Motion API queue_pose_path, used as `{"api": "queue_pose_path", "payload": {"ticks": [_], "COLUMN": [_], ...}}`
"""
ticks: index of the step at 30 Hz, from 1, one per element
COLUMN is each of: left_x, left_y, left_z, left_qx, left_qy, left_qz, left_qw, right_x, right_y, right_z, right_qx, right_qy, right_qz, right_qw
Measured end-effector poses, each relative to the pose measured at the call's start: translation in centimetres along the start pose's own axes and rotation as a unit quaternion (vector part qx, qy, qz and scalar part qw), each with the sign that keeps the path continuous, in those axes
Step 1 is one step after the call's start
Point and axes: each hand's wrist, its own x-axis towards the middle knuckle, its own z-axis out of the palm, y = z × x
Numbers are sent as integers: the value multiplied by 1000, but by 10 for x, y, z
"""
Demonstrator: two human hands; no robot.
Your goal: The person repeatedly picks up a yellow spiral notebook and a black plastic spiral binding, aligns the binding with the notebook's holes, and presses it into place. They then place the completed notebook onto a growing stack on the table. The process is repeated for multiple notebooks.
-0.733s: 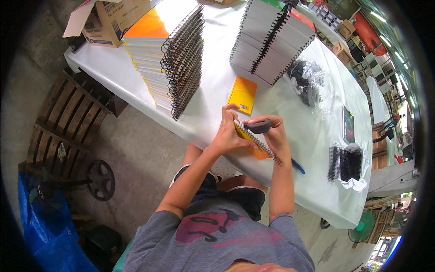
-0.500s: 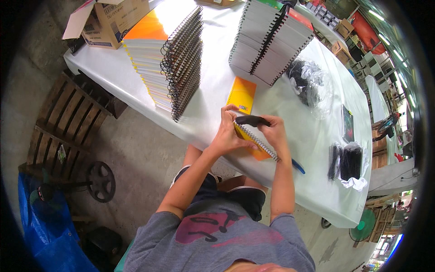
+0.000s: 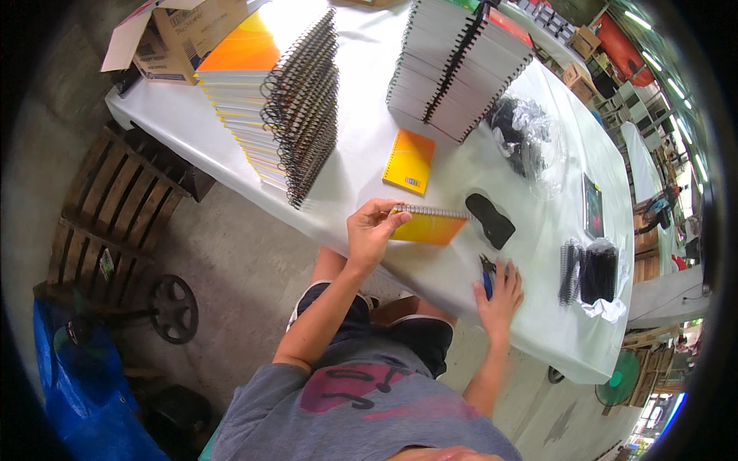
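A small yellow-orange spiral notebook (image 3: 427, 230) is tipped up on its edge at the table's near side, its silver coil on top. My left hand (image 3: 370, 233) pinches its left end between thumb and fingers. My right hand (image 3: 500, 301) reaches over a pair of cutting pliers (image 3: 487, 278) with blue handles; its fingers are stretched out and the thumb lies beside the handles. Between the notebook and the pliers' tips rests a flat black piece (image 3: 490, 220) with rounded ends, its kind unclear. Another yellow-orange spiral notebook (image 3: 410, 161) lies flat farther back.
Behind to the left rises a tall stack of spiral notebooks (image 3: 269, 115); another stack (image 3: 457, 77) stands at the back. A cardboard box (image 3: 188, 42) sits at the far left corner. To the right are plastic wrap (image 3: 542, 146), a tablet-like device (image 3: 592, 206) and black coils (image 3: 597, 276).
My right hand has let go of the black piece, now on the table, and moved down right to the pliers. My left hand has shifted to the notebook's left end, turning it more level.
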Motion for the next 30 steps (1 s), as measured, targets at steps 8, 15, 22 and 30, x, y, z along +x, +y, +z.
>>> {"api": "queue_pose_path", "payload": {"ticks": [8,15,22,30], "left_x": [-8,-19,-20,-20], "left_y": [0,9,17,18], "left_z": [11,11,8,6], "left_qx": [167,172,214,278], "left_qy": [-9,12,1,-5], "left_qz": [244,230,217,286], "left_qw": [955,958,953,917], "right_x": [-1,19,26,24], "right_y": [-52,-105,-110,-108], "right_z": [-45,-104,-104,-102], "right_qx": [319,316,284,345], "right_qy": [51,88,42,-18], "right_qz": [-18,-163,-169,-153], "right_qw": [946,931,943,926]}}
